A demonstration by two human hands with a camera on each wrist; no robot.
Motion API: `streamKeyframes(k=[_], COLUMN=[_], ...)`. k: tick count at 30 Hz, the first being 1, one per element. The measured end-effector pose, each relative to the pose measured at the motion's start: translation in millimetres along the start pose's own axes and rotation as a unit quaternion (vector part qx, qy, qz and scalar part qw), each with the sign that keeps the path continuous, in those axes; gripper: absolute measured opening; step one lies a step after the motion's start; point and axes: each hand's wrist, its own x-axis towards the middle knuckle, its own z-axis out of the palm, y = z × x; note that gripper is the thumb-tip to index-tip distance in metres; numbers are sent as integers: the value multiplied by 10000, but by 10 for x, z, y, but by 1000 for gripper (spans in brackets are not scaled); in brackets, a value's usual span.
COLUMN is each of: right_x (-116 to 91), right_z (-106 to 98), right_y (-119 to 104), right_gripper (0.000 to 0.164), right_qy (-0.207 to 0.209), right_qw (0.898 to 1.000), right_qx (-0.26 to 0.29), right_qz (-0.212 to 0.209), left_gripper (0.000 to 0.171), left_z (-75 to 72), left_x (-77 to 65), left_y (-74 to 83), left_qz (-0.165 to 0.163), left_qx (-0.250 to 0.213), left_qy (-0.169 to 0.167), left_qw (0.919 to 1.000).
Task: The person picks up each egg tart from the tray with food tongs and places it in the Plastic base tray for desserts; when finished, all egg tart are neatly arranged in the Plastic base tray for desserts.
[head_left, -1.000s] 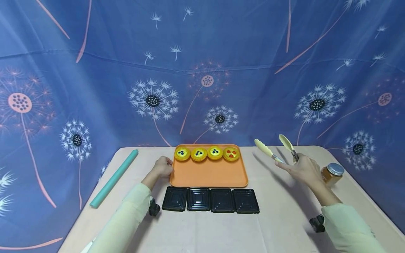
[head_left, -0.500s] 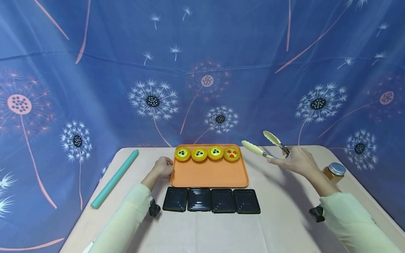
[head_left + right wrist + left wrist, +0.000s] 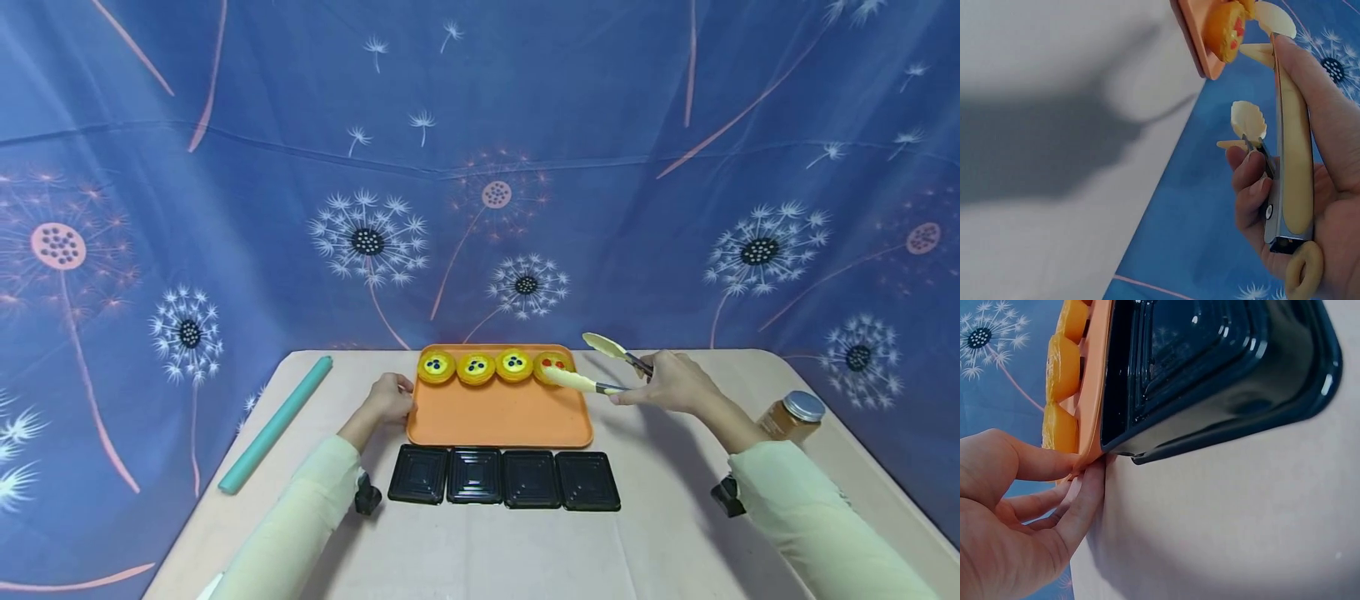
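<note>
My left hand (image 3: 391,397) pinches the left rim of the orange tray (image 3: 498,423), thumb above and fingers below in the left wrist view. A row of egg tarts lies along the tray's far side: three with dark blue dots, such as this tart (image 3: 476,367), and a red-dotted tart (image 3: 546,362) at the right end. My right hand (image 3: 673,382) grips a pair of tongs (image 3: 1294,144) with cream scalloped tips, its thumb along one arm and fingers curled round the other. The tongs' arms are spread, and the nearer tip overlaps the red-dotted tart in the head view.
Several black square plastic trays (image 3: 474,477) stand in a row before the orange tray. A teal roll (image 3: 276,425) lies at the left of the table, and a jar with a silver lid (image 3: 793,416) is beside my right forearm. A blue dandelion-print cloth (image 3: 450,208) hangs behind.
My right hand has carried the tongs leftward, from beyond the orange tray's right side to over the red-dotted tart. My left hand stays on the tray rim.
</note>
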Motion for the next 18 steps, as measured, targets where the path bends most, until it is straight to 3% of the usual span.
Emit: streamKeyframes(k=[7, 18], right_x=[96, 186], right_z=[130, 288], right_y=[-73, -142], right_gripper=[88, 83], right_qy=[-39, -241], right_qw=[9994, 9987], right_qx=[-283, -454], right_qz=[-203, -52], left_gripper=[27, 25], left_z=[-7, 13], left_x=[28, 54], left_y=[-3, -33], left_qz=[-22, -112], left_qx=[-46, -9], left_qy=[-35, 24], left_qw=[10000, 9999])
